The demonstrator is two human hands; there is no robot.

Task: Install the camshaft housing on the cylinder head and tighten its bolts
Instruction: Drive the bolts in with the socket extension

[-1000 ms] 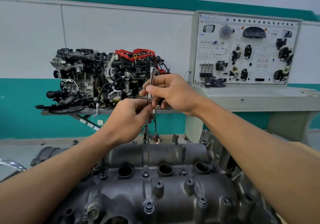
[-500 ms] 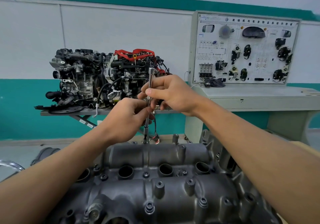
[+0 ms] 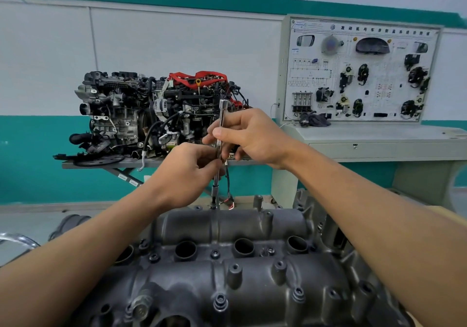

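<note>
As the camshaft housing (image 3: 227, 276) sits in place, bolts (image 3: 215, 254) in its bosses, seating looks done — left hand (image 3: 188, 177) and right hand (image 3: 255, 137) both pinch the upright extension bar (image 3: 222, 117) on a far-edge bolt (image 3: 213, 206); tightening apparently unfinished.

My left hand (image 3: 185, 175) and right hand (image 3: 252, 137) wrap the upright extension bar (image 3: 221, 110); raised bosses (image 3: 234, 275) clutter the camshaft housing (image 3: 265, 301) beneath.

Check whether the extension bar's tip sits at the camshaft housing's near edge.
No, the extension bar stands with its tip at the far edge of the camshaft housing.
</note>
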